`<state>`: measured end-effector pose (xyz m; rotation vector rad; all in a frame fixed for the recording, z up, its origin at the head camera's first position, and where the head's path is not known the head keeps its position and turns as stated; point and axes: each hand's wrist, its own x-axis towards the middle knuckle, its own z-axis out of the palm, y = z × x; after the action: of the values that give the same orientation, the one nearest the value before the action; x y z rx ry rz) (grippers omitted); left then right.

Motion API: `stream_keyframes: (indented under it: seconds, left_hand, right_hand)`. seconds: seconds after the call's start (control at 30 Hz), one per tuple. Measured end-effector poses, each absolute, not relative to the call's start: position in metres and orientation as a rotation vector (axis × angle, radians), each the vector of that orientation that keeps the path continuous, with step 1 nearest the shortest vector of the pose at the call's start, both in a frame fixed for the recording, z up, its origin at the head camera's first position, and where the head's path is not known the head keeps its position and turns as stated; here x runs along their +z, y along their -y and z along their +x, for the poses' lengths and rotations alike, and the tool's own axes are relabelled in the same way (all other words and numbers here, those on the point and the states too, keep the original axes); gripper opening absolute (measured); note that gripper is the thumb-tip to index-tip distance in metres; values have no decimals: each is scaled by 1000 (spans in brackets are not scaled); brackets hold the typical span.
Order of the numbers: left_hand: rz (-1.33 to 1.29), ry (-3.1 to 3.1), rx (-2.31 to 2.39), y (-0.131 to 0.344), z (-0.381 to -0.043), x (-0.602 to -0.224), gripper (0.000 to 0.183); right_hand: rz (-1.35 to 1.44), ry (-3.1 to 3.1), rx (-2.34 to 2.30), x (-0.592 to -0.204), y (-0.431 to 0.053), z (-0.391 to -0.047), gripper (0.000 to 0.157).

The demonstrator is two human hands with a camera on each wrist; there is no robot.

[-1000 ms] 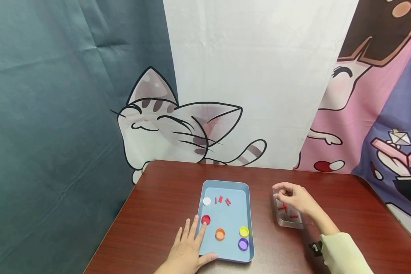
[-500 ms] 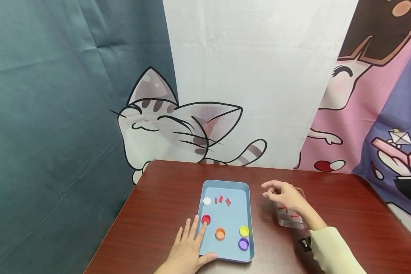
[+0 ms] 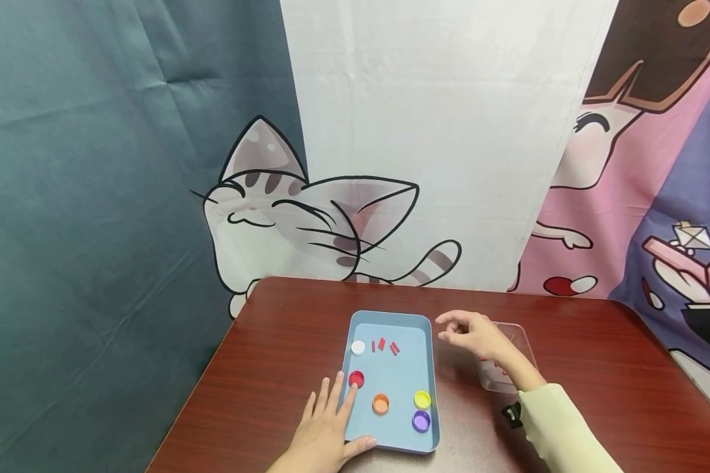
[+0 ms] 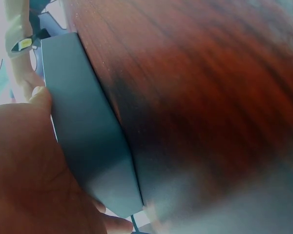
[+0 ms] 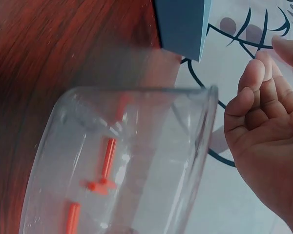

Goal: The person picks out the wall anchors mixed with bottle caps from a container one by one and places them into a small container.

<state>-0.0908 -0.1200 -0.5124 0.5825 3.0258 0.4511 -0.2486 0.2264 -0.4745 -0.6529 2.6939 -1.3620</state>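
Note:
My left hand (image 3: 322,427) lies with spread fingers over the near left edge of a light blue tray (image 3: 405,368). Its index fingertip is at a red cap (image 3: 356,378). In the left wrist view the thumb is against the tray's outer wall (image 4: 88,122). My right hand (image 3: 476,338) hovers between the tray and a clear plastic box (image 3: 520,338), partly covering the box. Its fingers are bent in the right wrist view; whether something small sits between thumb and index is hidden. Small red sticks (image 5: 109,161) lie in the box, and several more red sticks (image 3: 381,343) in the tray.
Inside the tray are also a white cap (image 3: 357,347), an orange cap (image 3: 380,404), a yellow cap (image 3: 423,399) and a purple cap (image 3: 421,421). The brown table (image 3: 296,328) meets a printed cloth backdrop (image 3: 473,131) behind.
My right hand has moved left from above the clear box to near the tray's far right side, uncovering more of the box. The left hand and tray stay in place.

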Motion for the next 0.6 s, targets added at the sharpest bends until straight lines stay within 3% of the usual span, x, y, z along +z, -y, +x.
stream_keyframes:
  seconds: [0.6]
  left_hand:
    - [575, -3029, 444, 120, -91, -513, 97]
  right_hand:
    - [-799, -2653, -1271, -479, -195, -259, 25]
